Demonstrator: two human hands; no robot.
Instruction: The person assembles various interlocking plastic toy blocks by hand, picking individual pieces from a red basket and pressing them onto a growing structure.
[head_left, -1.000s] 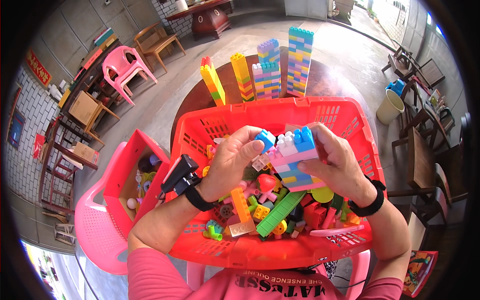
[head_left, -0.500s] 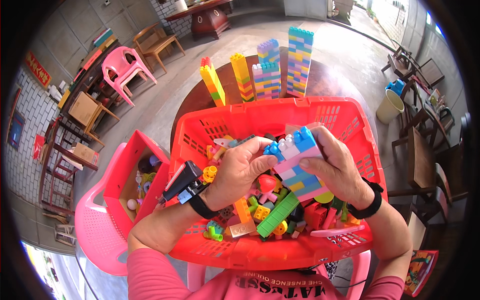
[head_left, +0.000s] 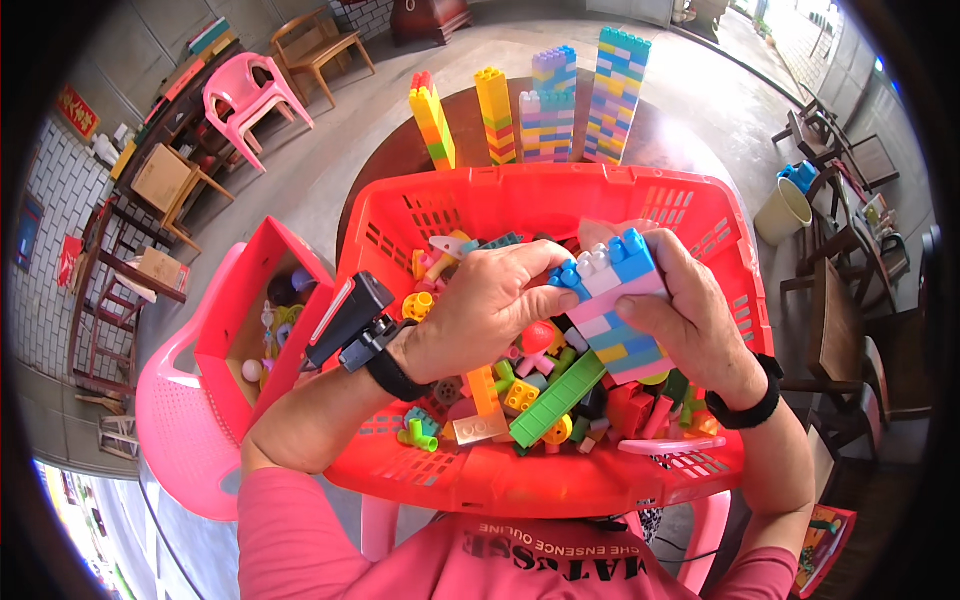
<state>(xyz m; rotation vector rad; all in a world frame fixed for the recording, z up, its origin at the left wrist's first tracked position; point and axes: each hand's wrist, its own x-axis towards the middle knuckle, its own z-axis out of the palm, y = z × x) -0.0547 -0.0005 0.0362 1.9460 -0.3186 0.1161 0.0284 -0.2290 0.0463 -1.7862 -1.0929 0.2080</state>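
My right hand point(head_left: 697, 312) grips a stack of toy building blocks point(head_left: 618, 335) in blue, white, pink, lilac and yellow, thumb across its face. The stack tilts, its studded top pointing away from me. My left hand point(head_left: 492, 300) pinches the blue block at the stack's upper left corner between thumb and fingers. Both hands are above a red plastic basket point(head_left: 520, 182) full of loose toys. Below the stack lie a long green block point(head_left: 560, 402), an orange block point(head_left: 484, 388) and a red strawberry-shaped piece point(head_left: 540, 335). Fingers behind the stack are hidden.
Several block towers stand on a round brown table point(head_left: 385, 150) beyond the basket, the tallest tower point(head_left: 617, 95) at right. A red box point(head_left: 225, 320) of toys rests on a pink chair point(head_left: 180, 430) at left. Wooden chairs and a pale bin point(head_left: 780, 215) stand farther right.
The view has shifted, so the basket and towers sit higher in the picture. Both hands and the stack appear slightly farther right, and the grip looks the same.
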